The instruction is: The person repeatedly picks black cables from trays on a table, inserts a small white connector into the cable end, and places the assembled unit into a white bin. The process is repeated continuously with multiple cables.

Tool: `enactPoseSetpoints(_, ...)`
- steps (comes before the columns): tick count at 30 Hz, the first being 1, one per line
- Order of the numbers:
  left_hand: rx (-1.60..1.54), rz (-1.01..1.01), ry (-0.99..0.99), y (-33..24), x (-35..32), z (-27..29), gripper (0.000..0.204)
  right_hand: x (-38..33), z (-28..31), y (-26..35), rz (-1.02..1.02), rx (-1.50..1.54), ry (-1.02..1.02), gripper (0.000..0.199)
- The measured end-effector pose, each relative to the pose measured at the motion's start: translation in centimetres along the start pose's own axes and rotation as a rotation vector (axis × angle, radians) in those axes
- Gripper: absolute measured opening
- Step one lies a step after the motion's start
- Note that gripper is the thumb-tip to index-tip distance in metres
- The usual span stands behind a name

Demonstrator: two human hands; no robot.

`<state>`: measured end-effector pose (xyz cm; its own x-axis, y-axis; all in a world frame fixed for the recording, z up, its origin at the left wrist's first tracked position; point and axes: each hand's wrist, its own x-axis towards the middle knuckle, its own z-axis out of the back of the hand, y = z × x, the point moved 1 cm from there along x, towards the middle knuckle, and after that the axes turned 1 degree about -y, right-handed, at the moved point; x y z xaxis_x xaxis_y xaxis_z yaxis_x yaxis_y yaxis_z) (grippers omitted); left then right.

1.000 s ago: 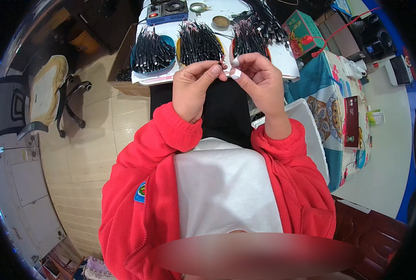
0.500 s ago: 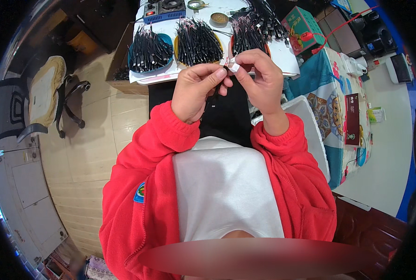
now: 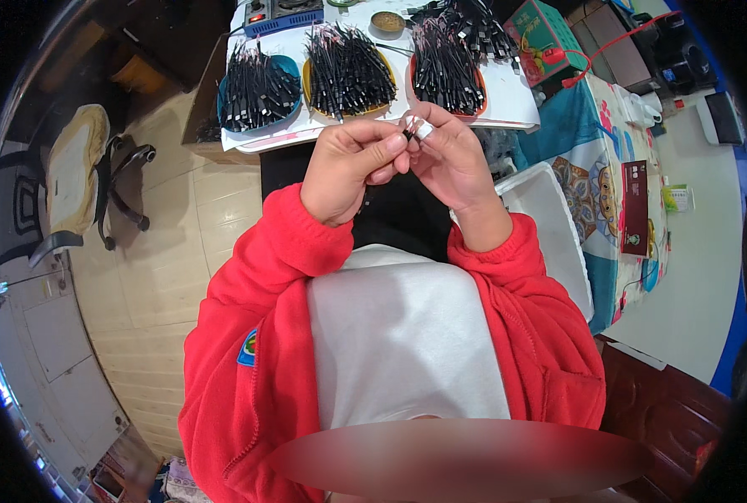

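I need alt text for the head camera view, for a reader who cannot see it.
Both hands, the left hand and the right hand, meet over a small black part above the lap. Ahead, a white table carries three bundles of black cables.

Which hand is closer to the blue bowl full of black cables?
Left. The left hand sits just below and right of the blue bowl; the right hand is farther right, under the orange bowl.
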<state>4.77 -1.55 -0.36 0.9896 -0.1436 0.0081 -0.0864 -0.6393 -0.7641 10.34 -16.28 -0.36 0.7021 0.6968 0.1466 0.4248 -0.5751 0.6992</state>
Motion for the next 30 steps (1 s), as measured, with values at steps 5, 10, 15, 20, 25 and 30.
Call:
enactPoseSetpoints(5, 0.029, 0.115, 0.027, 0.1, 0.6, 0.4, 0.014, -0.2, 0.6, 1.1, -0.032, -0.231, -0.165, 0.016)
enactPoseSetpoints(10, 0.310, 0.122, 0.079, 0.1, 1.2, 0.7, 0.017, 0.5, 2.5, 0.2, -0.219, 0.104, -0.045, 0.017)
enactPoseSetpoints(15, 0.355, 0.073, 0.049, 0.3, 2.4, 1.8, 0.016, 4.5, 8.3, 4.3, -0.125, -0.553, -0.124, 0.019)
enactPoseSetpoints(20, 0.321, 0.031, -0.035, 0.2, 3.3, 2.6, 0.014, 16.4, 19.8, 15.0, 0.231, -1.794, -0.722, 0.032)
enactPoseSetpoints(25, 0.283, 0.040, -0.064, -0.2, 3.3, 3.3, 0.013, 20.9, 25.2, 16.3, -0.303, -2.226, -0.780, 0.043)
enactPoseSetpoints(30, 0.231, 0.028, -0.067, -0.2, 3.1, 3.8, 0.014, 21.0, 25.8, 16.8, -0.324, -1.914, -0.810, 0.036)
